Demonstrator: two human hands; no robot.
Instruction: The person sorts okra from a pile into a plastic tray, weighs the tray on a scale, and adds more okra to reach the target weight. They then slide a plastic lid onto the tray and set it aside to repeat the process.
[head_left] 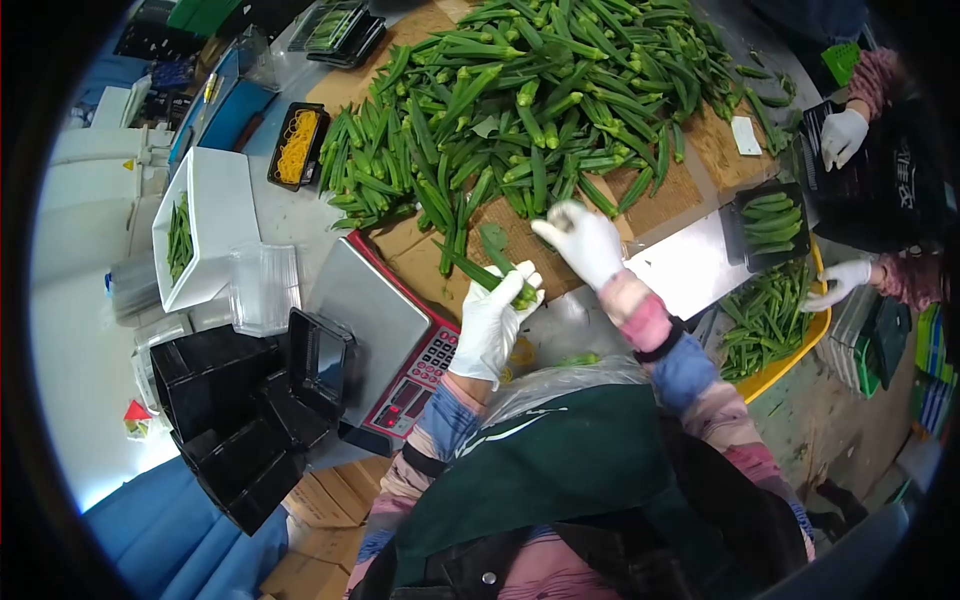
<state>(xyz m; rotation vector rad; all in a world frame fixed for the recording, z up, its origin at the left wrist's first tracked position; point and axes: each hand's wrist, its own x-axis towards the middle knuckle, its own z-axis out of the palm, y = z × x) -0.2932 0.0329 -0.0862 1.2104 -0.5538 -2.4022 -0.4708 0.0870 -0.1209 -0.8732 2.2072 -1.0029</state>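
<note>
My left hand, in a white glove, is closed around a few green okra pods. One pod points up and left past the fingers, and the palm side is partly hidden. My right hand, also gloved in white, hovers at the near edge of the large okra pile. Its fingers are loosely curled and a little blurred, with thumb and fingers apart and nothing visible between them. Beneath both hands lies brown cardboard. A small leaf shows just above my left hand.
Left of me stand a digital scale, black trays, clear lids, a white bin and a tray of yellow rubber bands. At right, a co-worker's gloved hands are near a tray of okra and a yellow basket.
</note>
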